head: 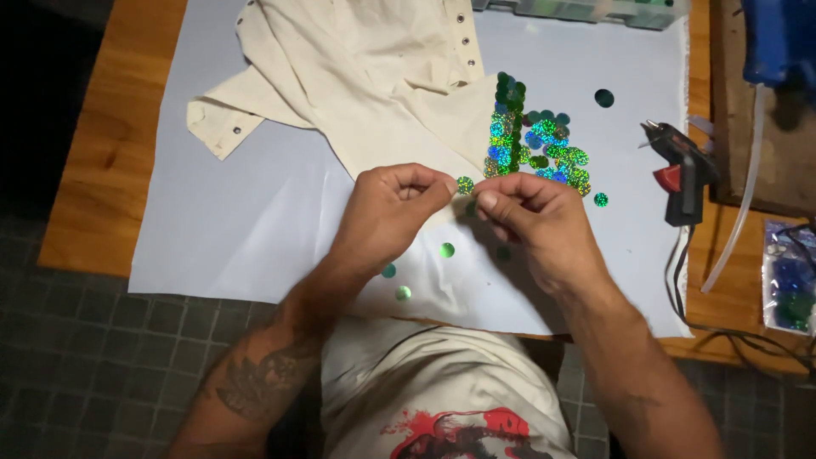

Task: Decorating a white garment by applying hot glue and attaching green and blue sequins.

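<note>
Landmark: the white sheet [255, 229] spread over the wooden table [102, 170]; every place below is told from it.
Cream garment: the cream fabric piece [357, 76] with metal snaps lies on the sheet's far half, left of its middle.
Left hand: my left hand [391, 208] is above the sheet's near middle, fingers pinched narrow on one green holographic sequin [465, 184].
Right hand: my right hand [531, 217] is just right of it, fingertips nearly closed and touching the same sequin's edge; whether it grips anything of its own I cannot tell.
Step in hand: I judge I am picking out or peeling a single sequin, held up clear of the sheet.
Next move: it seems to call for a steady pinch and a dab from the glue gun.
Sequin cluster: the glued patch of sequins [535, 140] sits on the garment's right corner, beyond my hands; too many overlap to count.
Loose sequins: about six lie singly on the sheet.
Glue gun: one black glue gun [684, 170] lies at the sheet's right edge.
Counts: two hands, one garment, one gun.
</note>
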